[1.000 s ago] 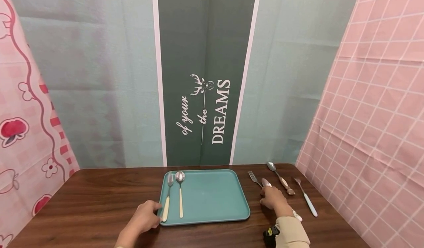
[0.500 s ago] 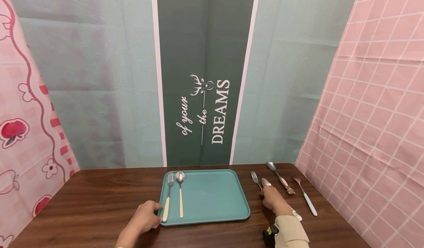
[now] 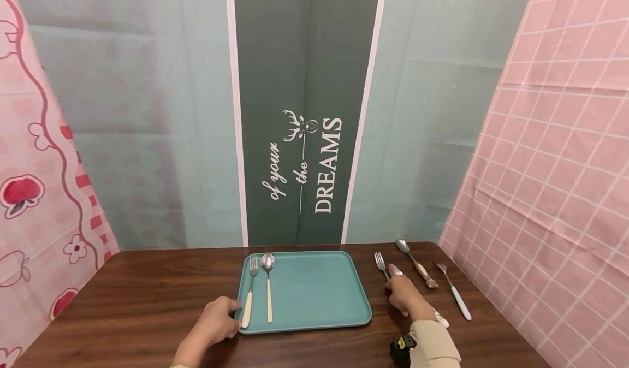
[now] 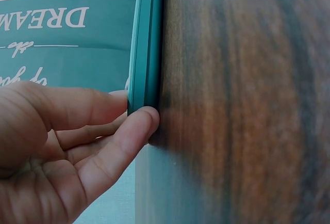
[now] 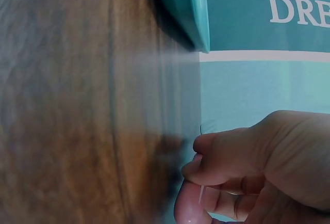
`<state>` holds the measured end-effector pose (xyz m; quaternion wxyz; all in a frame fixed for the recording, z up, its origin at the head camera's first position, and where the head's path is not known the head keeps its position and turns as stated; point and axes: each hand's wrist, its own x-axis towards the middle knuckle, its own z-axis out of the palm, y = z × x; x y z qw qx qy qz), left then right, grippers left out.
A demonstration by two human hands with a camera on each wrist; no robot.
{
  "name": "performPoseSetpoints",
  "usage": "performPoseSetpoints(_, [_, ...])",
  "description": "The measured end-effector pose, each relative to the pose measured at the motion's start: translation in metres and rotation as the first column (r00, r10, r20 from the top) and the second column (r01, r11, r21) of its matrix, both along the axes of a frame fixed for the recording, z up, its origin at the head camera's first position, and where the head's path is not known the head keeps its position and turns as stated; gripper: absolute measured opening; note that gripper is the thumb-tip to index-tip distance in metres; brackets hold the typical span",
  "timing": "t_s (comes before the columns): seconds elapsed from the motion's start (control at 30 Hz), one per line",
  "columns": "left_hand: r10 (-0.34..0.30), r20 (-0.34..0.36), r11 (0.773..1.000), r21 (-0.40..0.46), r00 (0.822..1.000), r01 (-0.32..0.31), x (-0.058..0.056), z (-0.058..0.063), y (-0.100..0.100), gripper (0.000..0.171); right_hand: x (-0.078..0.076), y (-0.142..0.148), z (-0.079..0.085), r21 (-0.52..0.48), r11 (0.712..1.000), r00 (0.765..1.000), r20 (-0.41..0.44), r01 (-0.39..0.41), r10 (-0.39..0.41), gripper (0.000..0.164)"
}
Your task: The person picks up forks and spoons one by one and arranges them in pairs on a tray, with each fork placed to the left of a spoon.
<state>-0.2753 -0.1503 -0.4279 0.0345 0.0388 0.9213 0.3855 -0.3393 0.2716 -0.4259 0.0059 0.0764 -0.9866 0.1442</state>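
My left hand [image 3: 216, 319] is at the near left corner of a teal tray [image 3: 314, 291]. In the left wrist view its thumb and index fingertip pinch the tray's rim [image 4: 146, 43]. On the tray's left side lie a fork [image 3: 248, 302] and a spoon [image 3: 268, 297], both with cream handles. Right of the tray, my right hand [image 3: 405, 297] pinches another fork [image 3: 380, 262], its tines pointing away; its handle is mostly hidden by the fingers. Beside that fork, partly under the hand, lies a silver-ended utensil [image 3: 395, 269] with a white patterned handle end [image 3: 441, 319].
Farther right on the wooden table [image 3: 157, 286] lie a spoon [image 3: 417, 266] with a brown and cream handle and a fork [image 3: 454, 293] with a pale blue handle. Cloth hangings [image 3: 304, 84] close off the back and both sides.
The fork in my right hand has shifted slightly right and turned a little straighter, with the right fingers following. My left hand and the tray stay in place.
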Motion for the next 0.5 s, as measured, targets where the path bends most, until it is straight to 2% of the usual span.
performPoseSetpoints(0.3, [0.001,0.008,1.000,0.001,1.000,-0.001,0.0000,-0.0001,0.0008,0.040,0.0010,-0.0076,0.0094,-0.059,0.998,1.000,0.008,0.011,-0.010,0.046])
performPoseSetpoints(0.5, [0.000,0.002,1.000,-0.001,1.000,0.000,-0.0006,-0.0013,0.0008,0.040,0.0008,-0.0104,0.0080,-0.088,0.996,1.000,0.011,0.012,-0.011,0.047])
